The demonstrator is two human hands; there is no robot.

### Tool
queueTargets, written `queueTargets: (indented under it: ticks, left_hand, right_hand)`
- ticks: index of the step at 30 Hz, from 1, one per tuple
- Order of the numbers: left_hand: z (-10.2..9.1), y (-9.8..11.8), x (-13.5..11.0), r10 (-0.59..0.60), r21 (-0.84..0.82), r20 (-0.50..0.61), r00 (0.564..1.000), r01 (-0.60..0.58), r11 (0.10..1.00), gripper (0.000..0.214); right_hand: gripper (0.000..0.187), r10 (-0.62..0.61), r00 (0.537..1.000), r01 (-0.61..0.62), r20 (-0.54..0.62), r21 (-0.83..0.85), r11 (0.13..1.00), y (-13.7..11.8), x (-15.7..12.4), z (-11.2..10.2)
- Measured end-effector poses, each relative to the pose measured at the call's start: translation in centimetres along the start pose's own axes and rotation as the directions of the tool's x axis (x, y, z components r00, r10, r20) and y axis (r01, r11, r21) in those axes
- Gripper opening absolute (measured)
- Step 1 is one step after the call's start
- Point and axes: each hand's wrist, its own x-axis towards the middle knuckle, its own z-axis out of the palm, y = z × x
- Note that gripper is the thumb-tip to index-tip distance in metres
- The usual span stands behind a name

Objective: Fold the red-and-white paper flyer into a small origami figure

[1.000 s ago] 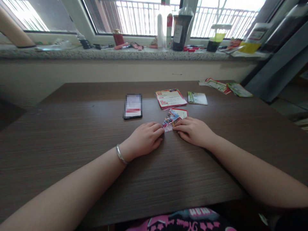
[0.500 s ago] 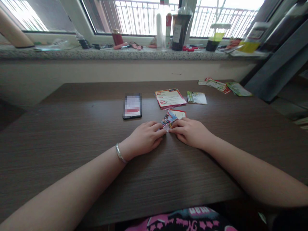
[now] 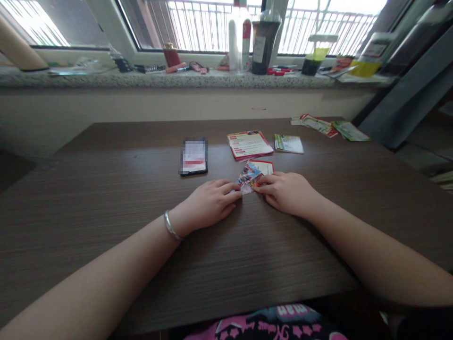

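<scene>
A small folded colourful leaflet (image 3: 254, 173) lies on the dark wooden table (image 3: 106, 189), near its middle. My left hand (image 3: 208, 203), with a silver bracelet on the wrist, rests on the table with curled fingers pressing the paper's near left corner. My right hand (image 3: 286, 191) lies just right of it, fingertips pinched on the paper's near edge. Both hands hold the leaflet down against the tabletop.
A black phone (image 3: 193, 156) lies left of the leaflet. A stack of red-and-white flyers (image 3: 249, 144) and a green card (image 3: 289, 143) lie behind it, and more flyers (image 3: 320, 124) at the far right. The stone windowsill (image 3: 159, 79) carries bottles and clutter.
My right hand has shifted slightly right along the leaflet's edge, after drawing in towards the left hand half a second ago. The left hand has barely moved.
</scene>
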Motion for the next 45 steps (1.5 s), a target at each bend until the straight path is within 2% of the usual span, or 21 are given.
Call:
queueTargets:
  ticks: [5,9,15,19,26,35,45]
  left_hand:
    - [-0.1,0.1,-0.1,-0.009,-0.006,-0.003,1.000,0.009,1.000,0.028]
    - [-0.1,0.1,-0.1,-0.016,-0.007,0.002,1.000,0.016,1.000,0.029]
    - [0.4,-0.2,-0.3,-0.011,-0.020,-0.006,1.000,0.011,1.000,0.035]
    - [0.8,-0.4,-0.4,-0.011,-0.027,-0.035,0.999,0.010,1.000,0.037]
    - [0.5,-0.1,-0.4,-0.052,-0.039,-0.032,0.998,0.050,0.998,0.032]
    - [-0.9,-0.4,-1.1,-0.029,-0.028,0.063,0.998,0.031,0.999,0.033]
    - [-1.0,-1.5,-1.4,-0.015,-0.081,0.093,0.996,0.022,0.996,0.034]
  right_hand:
    - [0.029,0.047,0.999,-0.047,-0.006,-0.028,0.998,1.4,-0.2,0.0]
    - [0.028,0.065,0.996,-0.065,-0.061,-0.002,0.998,1.2,-0.3,0.2]
    - [0.038,-0.109,0.982,0.134,-0.156,0.159,0.978,-0.6,0.2,1.3]
    - [0.038,-0.150,0.976,0.177,-0.159,0.177,0.968,-0.9,0.7,2.2]
    - [0.036,-0.110,0.988,0.123,-0.110,0.128,0.984,-1.1,0.8,1.8]
    - [0.038,-0.108,0.992,0.115,-0.070,0.113,0.987,-1.2,0.7,1.6]
    - [0.039,-0.116,0.990,0.126,-0.084,0.127,0.984,-1.1,0.5,1.6]
